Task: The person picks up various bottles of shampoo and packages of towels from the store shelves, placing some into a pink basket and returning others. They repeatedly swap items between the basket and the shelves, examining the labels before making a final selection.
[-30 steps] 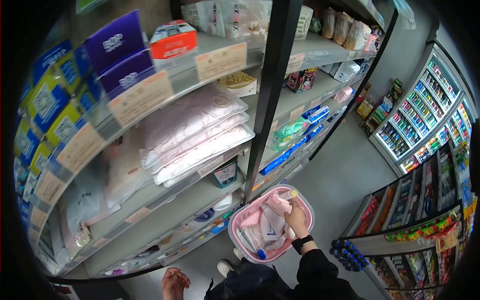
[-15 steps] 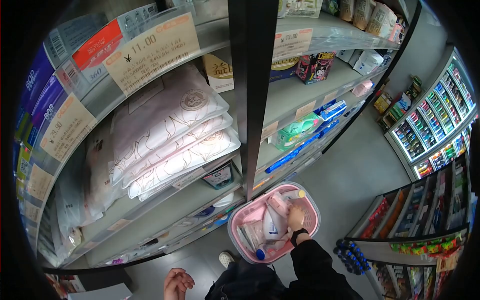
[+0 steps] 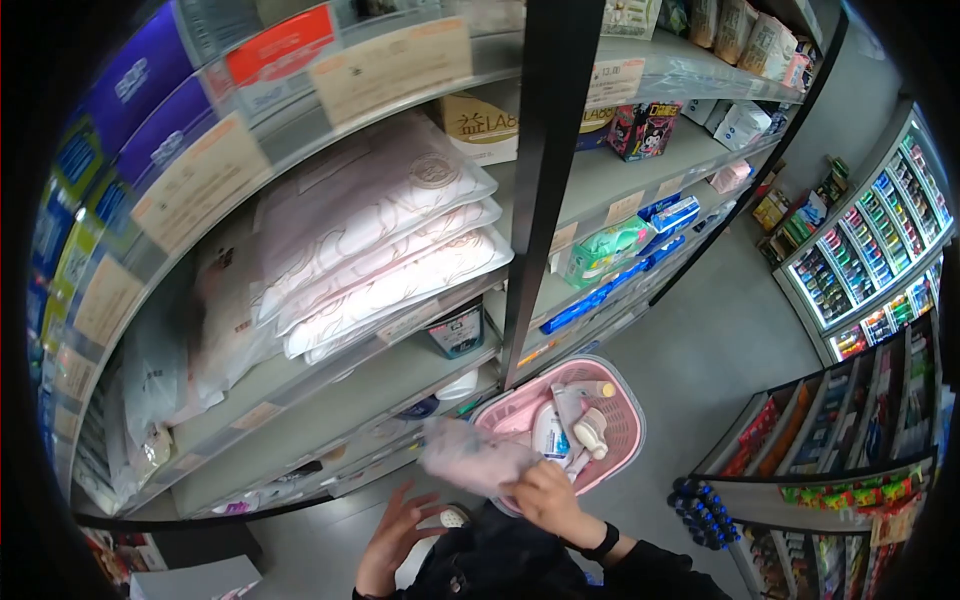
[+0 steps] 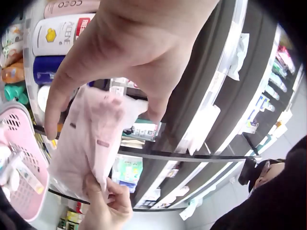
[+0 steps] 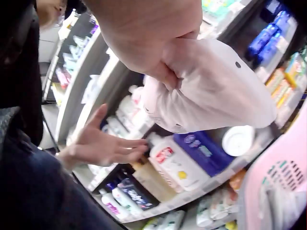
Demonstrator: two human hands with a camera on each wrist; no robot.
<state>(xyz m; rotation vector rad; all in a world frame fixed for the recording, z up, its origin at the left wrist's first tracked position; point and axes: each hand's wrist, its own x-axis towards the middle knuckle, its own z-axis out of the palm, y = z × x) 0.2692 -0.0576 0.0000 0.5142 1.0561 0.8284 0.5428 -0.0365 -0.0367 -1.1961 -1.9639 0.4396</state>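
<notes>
My right hand (image 3: 548, 497) pinches one end of a soft, pale pink plastic-wrapped packet (image 3: 470, 458), held up over the near left side of the pink basket (image 3: 628, 455). The packet blurs in the head view; in the left wrist view its crinkled film (image 4: 79, 143) carries small dark marks. My left hand (image 3: 398, 530) is spread, thumb and fingers apart, just left of the packet and holding nothing. Inside the basket lie a white bottle with a blue label (image 3: 549, 432), a cream-coloured bottle (image 3: 590, 430) and a tube with a yellow cap (image 3: 606, 389).
Shelving (image 3: 240, 400) runs along the left, with stacked pink-white packs (image 3: 380, 220) at mid height. A black upright post (image 3: 545, 190) divides it. To the right stand a low snack rack (image 3: 800, 440) and drinks fridges (image 3: 860, 250). Bottles (image 5: 175, 160) line a lower shelf.
My right hand has come out of the basket and moved left and toward me, bringing the pink packet with it. The left hand has risen and spread its fingers.
</notes>
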